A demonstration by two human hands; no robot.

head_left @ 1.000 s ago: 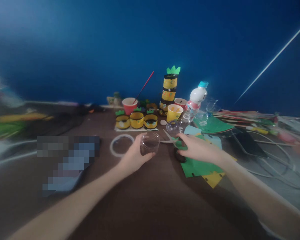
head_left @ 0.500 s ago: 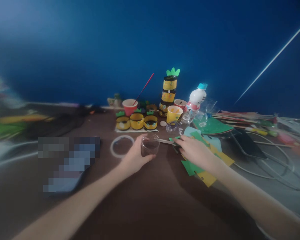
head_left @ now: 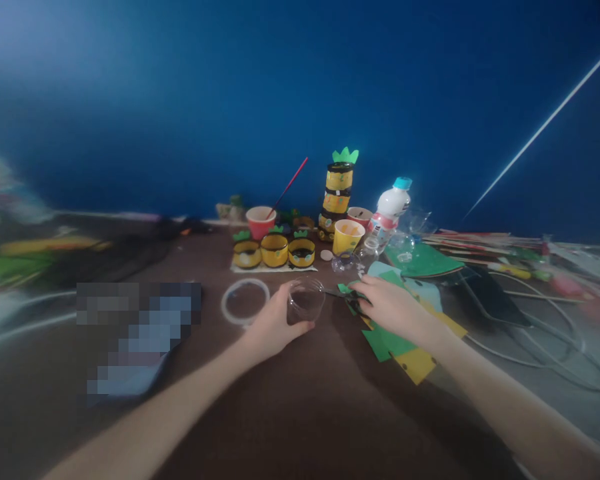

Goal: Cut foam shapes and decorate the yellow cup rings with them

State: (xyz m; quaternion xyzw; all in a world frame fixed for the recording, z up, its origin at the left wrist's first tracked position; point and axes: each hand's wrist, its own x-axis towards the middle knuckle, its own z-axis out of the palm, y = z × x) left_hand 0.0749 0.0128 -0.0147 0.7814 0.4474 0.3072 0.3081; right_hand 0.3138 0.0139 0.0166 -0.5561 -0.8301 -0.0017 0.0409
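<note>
My left hand (head_left: pixel 273 327) is wrapped round a clear plastic cup piece (head_left: pixel 306 301), its round opening turned up. To the right, my right hand (head_left: pixel 393 307) grips scissors (head_left: pixel 339 294), whose blades point left and reach the cup's rim. Green paper (head_left: pixel 377 345) and yellow paper (head_left: pixel 416 364) lie beneath and beside my right hand. A clear ring (head_left: pixel 245 302) rests on the brown table just left of my left hand.
Three yellow-and-black rings (head_left: pixel 274 251) stand behind my hands, near a red cup (head_left: pixel 261 223), a yellow cup (head_left: pixel 349 237), a stacked pineapple-like tower (head_left: pixel 339 193) and a white bottle (head_left: pixel 390 205). A dark tablet-like object (head_left: pixel 495 293) and cables lie right; a pixelated item (head_left: pixel 153 340) left.
The cup piece has shifted slightly right and tilted in my left hand. The scissor blades, bright before, now look dark and turned. The whole view has shifted slightly, with objects lower in the frame.
</note>
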